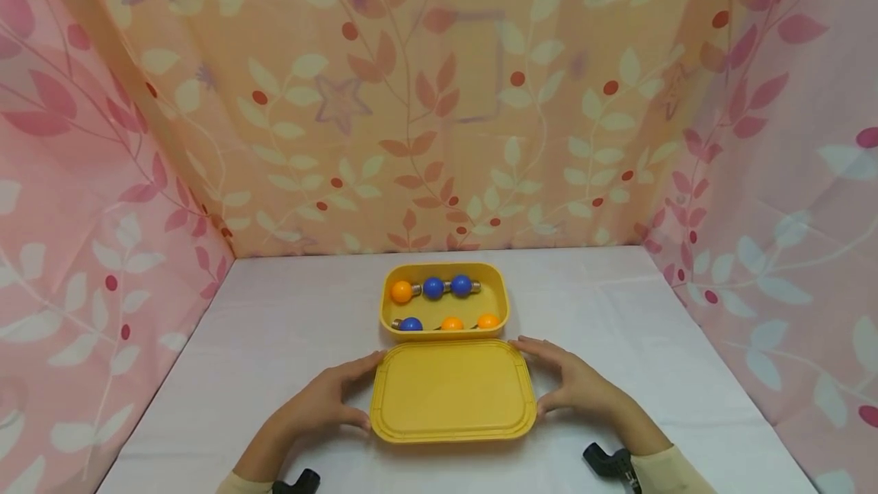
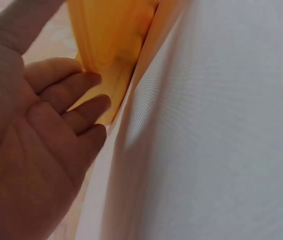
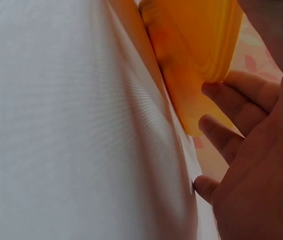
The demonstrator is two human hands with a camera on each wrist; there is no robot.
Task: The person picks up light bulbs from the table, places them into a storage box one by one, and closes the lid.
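Note:
A yellow lid [image 1: 453, 395] with rounded corners is held flat between both hands, in front of a yellow box [image 1: 480, 303]. The left hand [image 1: 322, 402] grips its left side, thumb at the near corner and fingers toward the far one. On the opposite edge the right hand [image 1: 583, 387] does likewise. Both wrist views show the lid [image 2: 101, 35] raised off the table, its remaining fingers loosely bent below. Inside the open box lie small light bulbs with metal screw bases: three blue, among them one bulb [image 1: 434, 288], and three orange, including one bulb [image 1: 401, 292] at the back left.
White cloth covers the table [image 1: 274, 303]. A patterned curtain [image 1: 439, 97] rises behind it, with pink patterned curtains [image 1: 68, 212] at either side. Black wrist-worn devices [image 1: 607, 460] sit by both sleeves.

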